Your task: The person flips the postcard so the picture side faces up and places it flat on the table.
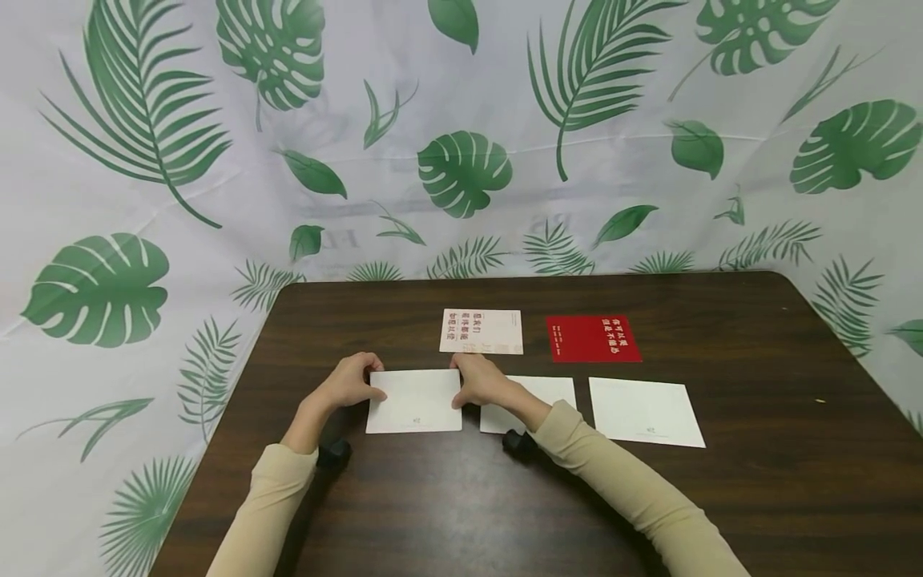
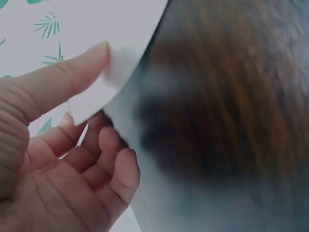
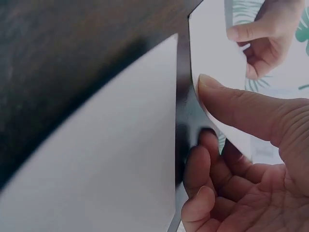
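Note:
A plain white card (image 1: 414, 401) with a tiny mark near its lower edge is held between both hands over the dark wooden table. My left hand (image 1: 351, 381) pinches its left side; in the left wrist view the thumb (image 2: 72, 77) lies on the face and fingers curl behind. At the opposite side my right hand (image 1: 479, 380) pinches the edge, its thumb (image 3: 236, 104) pressed on the card in the right wrist view. A second white card (image 1: 551, 389) lies flat just right of it, partly hidden under the right hand and forearm.
Farther right lies a third white card (image 1: 645, 410). Behind are a white card with red lettering (image 1: 493, 328) and a red card with white lettering (image 1: 594, 338). A leaf-patterned curtain (image 1: 382, 184) hangs along the table's (image 1: 764, 513) back edge.

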The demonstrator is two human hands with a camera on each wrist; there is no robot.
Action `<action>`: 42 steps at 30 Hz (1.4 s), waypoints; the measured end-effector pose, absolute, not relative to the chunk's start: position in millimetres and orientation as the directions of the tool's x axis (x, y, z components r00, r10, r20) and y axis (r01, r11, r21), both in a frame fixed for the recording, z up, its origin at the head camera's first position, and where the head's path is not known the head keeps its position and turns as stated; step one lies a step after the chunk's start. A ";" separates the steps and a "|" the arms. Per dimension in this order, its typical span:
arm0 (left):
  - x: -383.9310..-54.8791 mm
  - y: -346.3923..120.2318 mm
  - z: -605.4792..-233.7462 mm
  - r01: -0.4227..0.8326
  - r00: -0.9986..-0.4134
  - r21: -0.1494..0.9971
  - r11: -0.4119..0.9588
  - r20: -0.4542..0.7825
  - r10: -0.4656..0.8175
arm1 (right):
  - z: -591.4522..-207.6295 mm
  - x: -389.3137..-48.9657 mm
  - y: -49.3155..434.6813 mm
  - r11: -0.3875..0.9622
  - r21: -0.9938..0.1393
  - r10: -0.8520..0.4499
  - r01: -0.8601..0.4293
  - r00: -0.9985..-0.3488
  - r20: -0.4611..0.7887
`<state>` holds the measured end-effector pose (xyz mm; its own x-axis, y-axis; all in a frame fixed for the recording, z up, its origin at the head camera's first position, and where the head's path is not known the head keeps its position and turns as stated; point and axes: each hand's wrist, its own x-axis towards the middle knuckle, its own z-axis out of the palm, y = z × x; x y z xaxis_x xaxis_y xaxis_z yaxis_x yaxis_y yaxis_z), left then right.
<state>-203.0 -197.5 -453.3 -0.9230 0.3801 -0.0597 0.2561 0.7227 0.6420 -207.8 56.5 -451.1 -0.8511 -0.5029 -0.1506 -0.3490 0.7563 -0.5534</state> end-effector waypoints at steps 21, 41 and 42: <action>-182.0 -220.3 -419.1 0.133 -0.925 0.853 0.505 -0.076 0.372 | -440.7 -196.0 73.8 0.316 -0.931 -0.511 -0.185 -0.860 -0.003; -171.9 -229.8 -428.7 0.022 -0.899 0.940 0.340 -0.130 0.417 | -449.1 -197.3 82.9 0.263 -0.920 -0.481 -0.290 -0.866 0.135; -172.1 -229.3 -429.9 0.020 -0.900 0.936 0.352 -0.136 0.413 | -449.8 -197.8 82.9 0.266 -0.918 -0.486 -0.296 -0.863 0.138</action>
